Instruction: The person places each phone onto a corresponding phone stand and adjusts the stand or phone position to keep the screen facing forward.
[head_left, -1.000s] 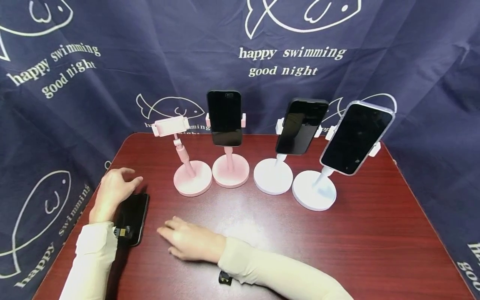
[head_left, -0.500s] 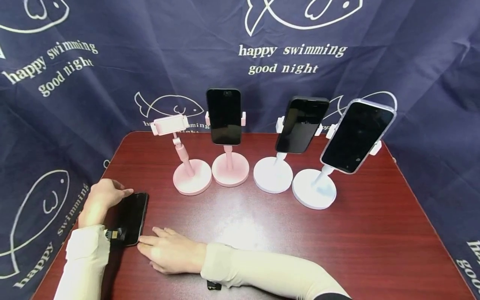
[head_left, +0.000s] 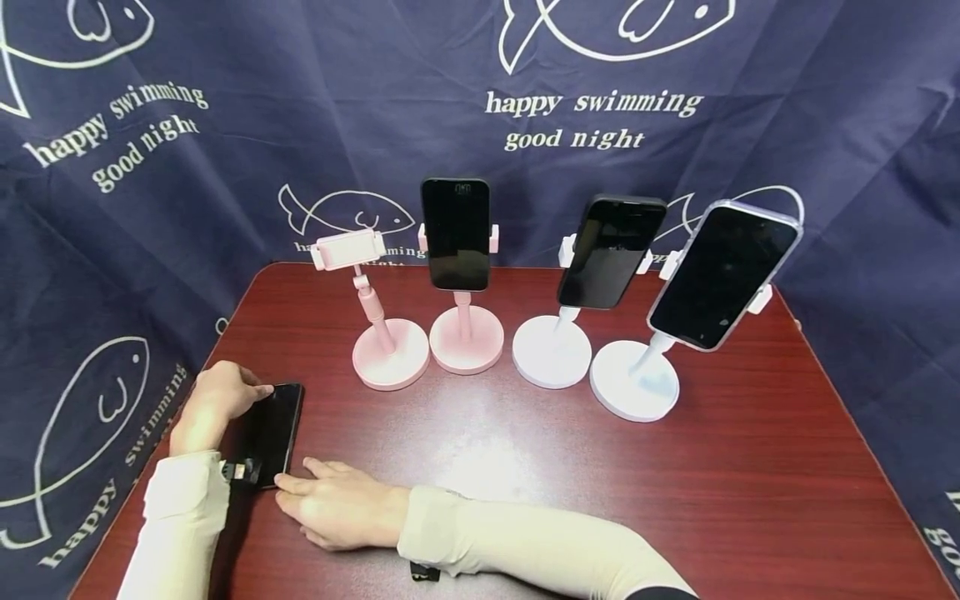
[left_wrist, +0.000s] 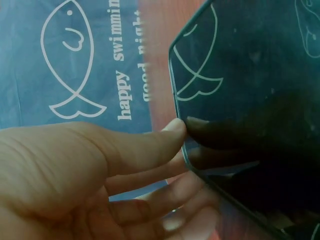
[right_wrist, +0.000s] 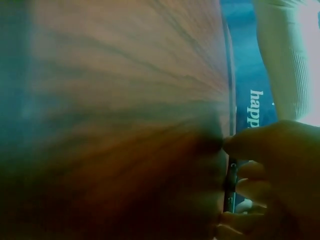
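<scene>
A black smartphone [head_left: 268, 429] lies screen up at the left of the table. My left hand [head_left: 221, 396] pinches its far end: in the left wrist view the thumb [left_wrist: 167, 140] presses the phone's rim and the fingers [left_wrist: 185, 202] curl at its lower side. With its fingers round the near right corner, my right hand [head_left: 345, 504] grips the same phone. The right wrist view is dark and blurred, with thumb [right_wrist: 237, 145] and fingertips at the phone's narrow edge [right_wrist: 230, 185]. The left hand and wrist cover the phone's left part.
Across the back stand a pink phone stand [head_left: 386, 350] with an unfilled clamp, another pink stand [head_left: 467, 346] and two white stands [head_left: 551, 358], [head_left: 633, 383]; these three hold phones. A dark blue fish-print cloth [head_left: 420, 108] hangs behind the red-brown table [head_left: 675, 500].
My left hand has come down from above the phone onto its far end. My right hand has moved left to the phone's near corner. The phone has hardly moved.
</scene>
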